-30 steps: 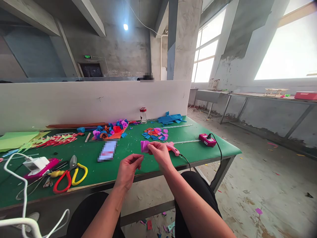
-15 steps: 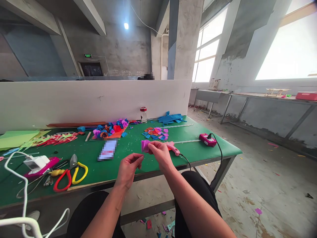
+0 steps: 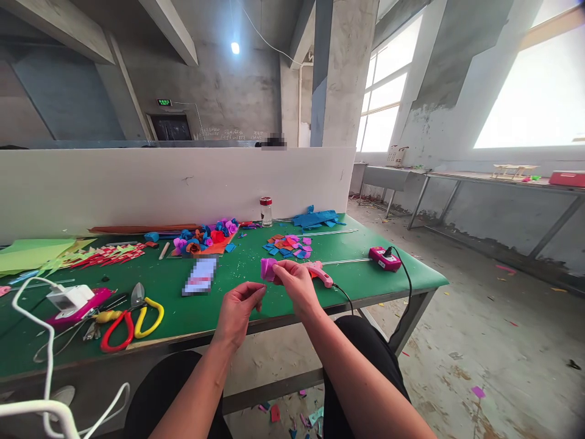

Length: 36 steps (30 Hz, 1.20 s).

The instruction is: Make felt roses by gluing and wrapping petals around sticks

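Note:
Between the fingertips of my right hand [image 3: 295, 281] is a purple paper flower [image 3: 267, 269], held above the table's front part. My left hand [image 3: 240, 310] is beside it, lower and to the left, with thumb and fingers pinched together; whatever is in that pinch, if anything, is too small to make out. A pink glue gun [image 3: 323, 274] lies just past my right hand, partly hidden by it. Beyond both hands is a pile of cut paper petals [image 3: 287, 246] in blue, orange, pink and purple.
Finished paper flowers [image 3: 205, 236] are heaped at the back, behind a phone [image 3: 200, 275]. Red-and-yellow-handled pliers [image 3: 137, 314] lie front left, near a white charger [image 3: 70, 297] with a looping cable. A pink power strip [image 3: 384, 258] sits right; a glass jar [image 3: 265, 213] stands behind.
The view has shifted very slightly. Both hands and the purple flower keep practically the same position and grip.

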Tool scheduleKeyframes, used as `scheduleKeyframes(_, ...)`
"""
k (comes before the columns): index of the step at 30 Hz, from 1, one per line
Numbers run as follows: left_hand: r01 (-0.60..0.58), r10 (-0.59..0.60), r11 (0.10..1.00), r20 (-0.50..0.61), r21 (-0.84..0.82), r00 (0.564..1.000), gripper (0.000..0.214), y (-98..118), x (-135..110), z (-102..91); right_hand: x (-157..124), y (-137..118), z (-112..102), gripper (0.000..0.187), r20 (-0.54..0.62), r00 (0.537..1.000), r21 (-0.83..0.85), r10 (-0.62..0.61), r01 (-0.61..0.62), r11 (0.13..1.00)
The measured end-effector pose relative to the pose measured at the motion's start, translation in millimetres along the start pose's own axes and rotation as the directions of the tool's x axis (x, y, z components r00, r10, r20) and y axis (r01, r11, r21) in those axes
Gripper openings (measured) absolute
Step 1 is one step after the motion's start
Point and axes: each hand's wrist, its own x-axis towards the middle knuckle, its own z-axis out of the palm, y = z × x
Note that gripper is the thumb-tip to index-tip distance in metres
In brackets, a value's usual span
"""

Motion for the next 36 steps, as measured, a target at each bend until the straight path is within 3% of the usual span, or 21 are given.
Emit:
scheduleKeyframes(25, 0.005, -0.005, 1.0, -0.012, -0.003, 1.0, 0.027, 0, 0, -0.6, 5, 7, -5, 0.023, -0.036, 0.999, -0.049, -0.006, 0.004, 0.999)
scheduleKeyframes(36, -0.076, 0.076, 0.997, -0.029, -0.009, 0.997, 0.021, -6, 3, -2.1, 11, 17, -8, 0.025, -0.1, 0.989, -0.173, -0.111, 0.092, 0.981)
